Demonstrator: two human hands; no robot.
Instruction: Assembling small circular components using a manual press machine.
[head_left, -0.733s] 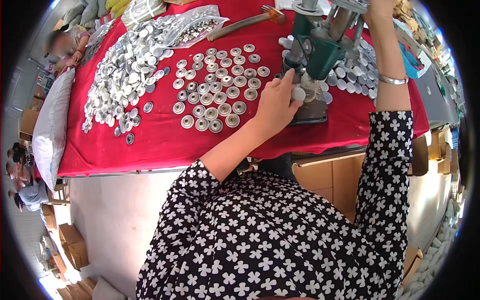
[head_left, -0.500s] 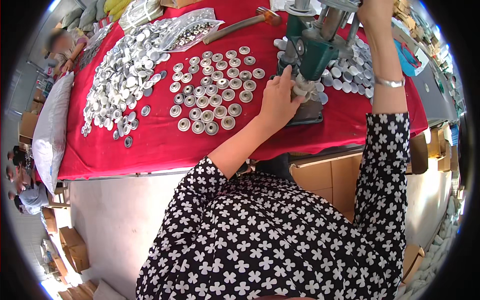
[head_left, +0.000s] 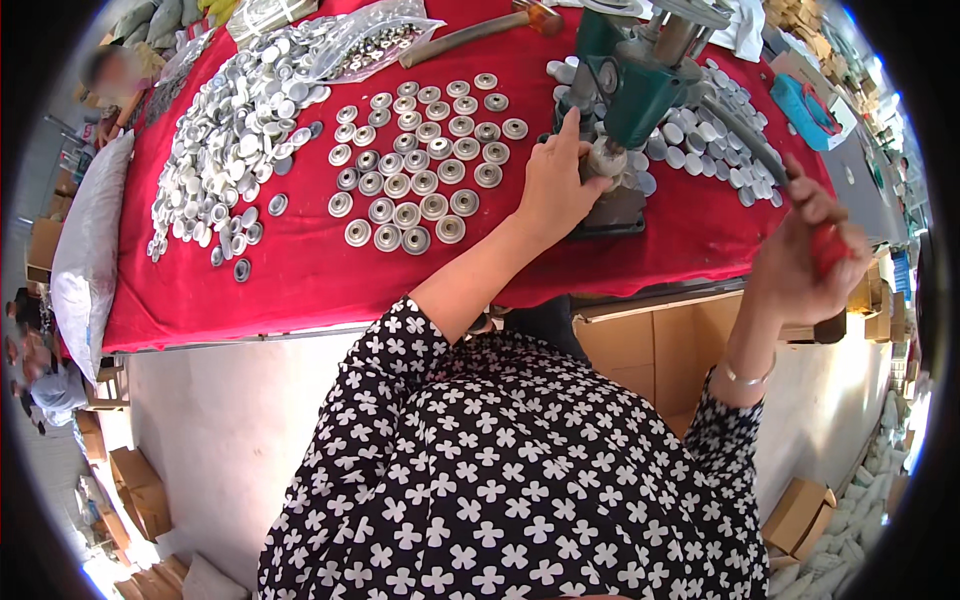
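Note:
A dark green hand press (head_left: 640,90) stands at the table's right, its ram down on a whitish, clear-looking die piece (head_left: 606,158). My left hand (head_left: 555,190) rests against the left side of the press base. Its index finger points up and its thumb, spread apart, touches near the die; the other fingers are partly hidden. Lower right, my right hand (head_left: 805,260) is closed round the red knob of the press lever (head_left: 745,130), blurred by motion. Left of my left hand, several ringed metal discs (head_left: 407,214) lie spread on the red cloth (head_left: 290,300).
A large heap of silvery caps (head_left: 230,140) covers the table's left, beside a clear bag of small metal parts (head_left: 375,45). A hammer (head_left: 480,35) lies behind the discs. More round caps (head_left: 700,150) sit right of the press. A white sack (head_left: 90,250) leans at the left edge.
My right hand has swung the lever down and toward me, from above the press to the lower right. My left hand stays at the press base. The view has shifted slightly.

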